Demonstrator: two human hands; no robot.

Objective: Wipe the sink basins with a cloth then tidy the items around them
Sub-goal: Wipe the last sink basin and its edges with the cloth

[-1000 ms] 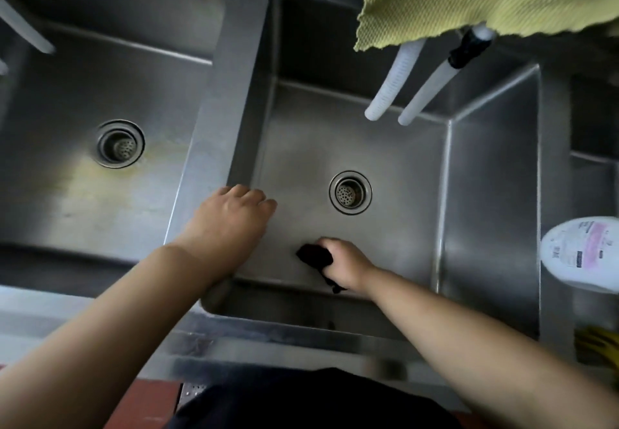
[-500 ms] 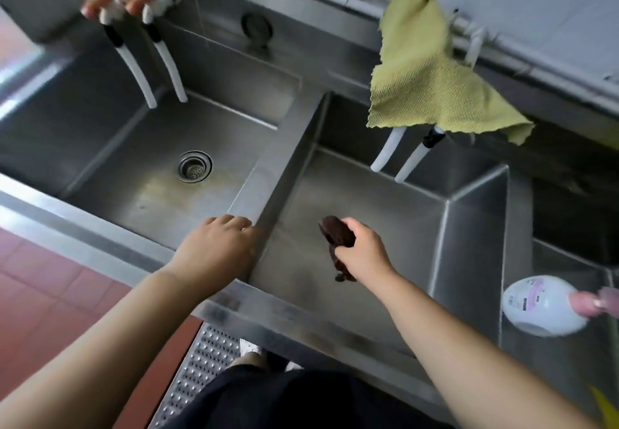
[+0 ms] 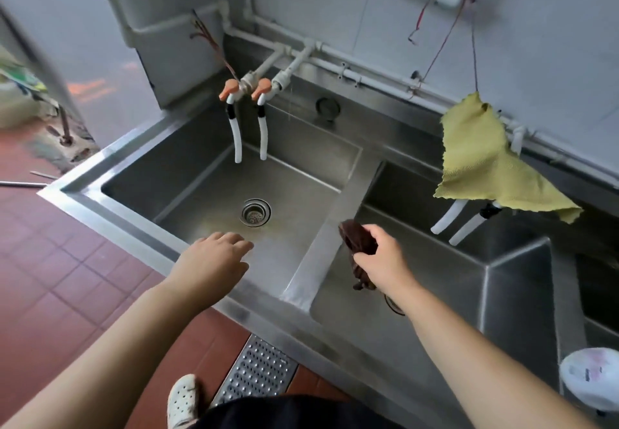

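Note:
Two steel sink basins lie side by side. The left basin has a round drain in its floor. The right basin sits past the divider. My right hand is shut on a dark brown cloth, held above the right basin close to the divider. My left hand hovers with fingers apart over the front rim of the left basin, holding nothing.
Two orange-handled taps with white hoses hang over the left basin. A yellow cloth drapes over the pipes above the right basin. A white bottle lies at the far right. A perforated floor grate and red tiles lie below.
My right hand lifted the dark cloth off the right basin's floor up towards the divider. My left hand left the divider and moved over the left basin's front. The view swung up and left.

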